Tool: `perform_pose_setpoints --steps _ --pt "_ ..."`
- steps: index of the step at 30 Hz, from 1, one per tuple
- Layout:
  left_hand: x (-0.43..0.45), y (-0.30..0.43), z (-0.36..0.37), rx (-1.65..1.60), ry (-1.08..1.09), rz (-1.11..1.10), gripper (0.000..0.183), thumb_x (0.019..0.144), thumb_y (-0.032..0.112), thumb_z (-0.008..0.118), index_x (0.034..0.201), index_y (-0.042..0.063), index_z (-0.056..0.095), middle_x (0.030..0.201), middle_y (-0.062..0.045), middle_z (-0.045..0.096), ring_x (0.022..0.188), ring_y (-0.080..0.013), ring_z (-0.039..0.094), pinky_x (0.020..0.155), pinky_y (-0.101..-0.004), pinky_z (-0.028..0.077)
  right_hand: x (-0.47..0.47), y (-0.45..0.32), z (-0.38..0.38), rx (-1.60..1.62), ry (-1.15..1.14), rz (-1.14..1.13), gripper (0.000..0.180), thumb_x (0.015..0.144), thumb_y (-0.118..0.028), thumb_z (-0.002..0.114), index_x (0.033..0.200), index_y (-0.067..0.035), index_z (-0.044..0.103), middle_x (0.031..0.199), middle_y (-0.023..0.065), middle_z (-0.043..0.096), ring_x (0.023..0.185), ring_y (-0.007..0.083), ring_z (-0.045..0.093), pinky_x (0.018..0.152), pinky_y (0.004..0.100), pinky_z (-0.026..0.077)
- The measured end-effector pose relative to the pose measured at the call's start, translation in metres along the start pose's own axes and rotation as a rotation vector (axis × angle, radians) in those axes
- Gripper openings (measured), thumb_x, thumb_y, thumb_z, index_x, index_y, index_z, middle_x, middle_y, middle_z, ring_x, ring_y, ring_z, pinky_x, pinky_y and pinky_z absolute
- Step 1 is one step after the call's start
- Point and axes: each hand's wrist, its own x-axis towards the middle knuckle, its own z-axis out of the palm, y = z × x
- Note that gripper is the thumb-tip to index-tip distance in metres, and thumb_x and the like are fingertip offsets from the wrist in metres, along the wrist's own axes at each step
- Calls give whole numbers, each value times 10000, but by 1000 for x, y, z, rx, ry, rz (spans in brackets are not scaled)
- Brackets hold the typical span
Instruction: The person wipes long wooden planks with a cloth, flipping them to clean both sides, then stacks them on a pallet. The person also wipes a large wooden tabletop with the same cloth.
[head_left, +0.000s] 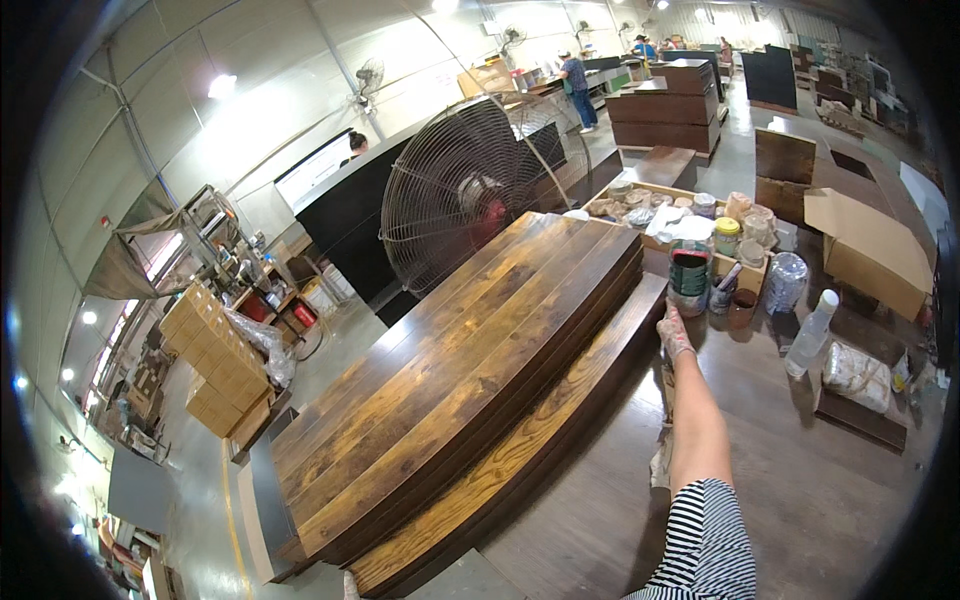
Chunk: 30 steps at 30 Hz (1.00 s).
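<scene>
A long wooden board (517, 435) with yellow-brown grain on its top face and dark edges lies along the near side of a stack of dark-stained wood panels (450, 360). My right hand (674, 330), smeared with reddish stain, is at the board's far right end and appears to grip it. At the opposite end, only a fingertip of my left hand (350, 585) shows at the bottom edge, against the board's corner; the rest is out of view. Just beyond my right hand stands an open jar of dark liquid (689, 274).
A wooden tray (750, 274) holds several cans and wrapped jars. To the right on the brown tabletop (780, 480) are a clear bottle (811, 334), a wrapped bundle (856, 377) and an open cardboard box (870, 247). A large caged fan (480, 187) stands behind the stack. People work farther back.
</scene>
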Motion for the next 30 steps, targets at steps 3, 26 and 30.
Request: perform_pose_setpoints --steps 3,26,30 --pt "-3 0 1 53 42 14 852 773 537 621 1386 76 249 1394 -163 298 1219 -342 345 944 -528 378 3 3 5 24 68 110 458 864 -387 459 1116 -20 566 943 97 599 828 205 542 759 306 399" --pt "-12 2 40 129 -139 -13 672 841 508 524 1321 66 363 1272 -108 456 1149 -311 451 915 -470 420 -76 -61 -46 -255 -20 -295 558 717 -113 490 1273 -96 456 1190 171 549 1135 309 507 977 348 385" --pt "18 -13 30 265 -181 -121 626 850 477 521 1298 61 389 1227 -105 481 1116 -297 471 895 -446 428 -171 -93 -112 -381 -119 -573 388 788 -101 489 1165 -13 521 1144 209 557 1081 330 531 952 358 405"
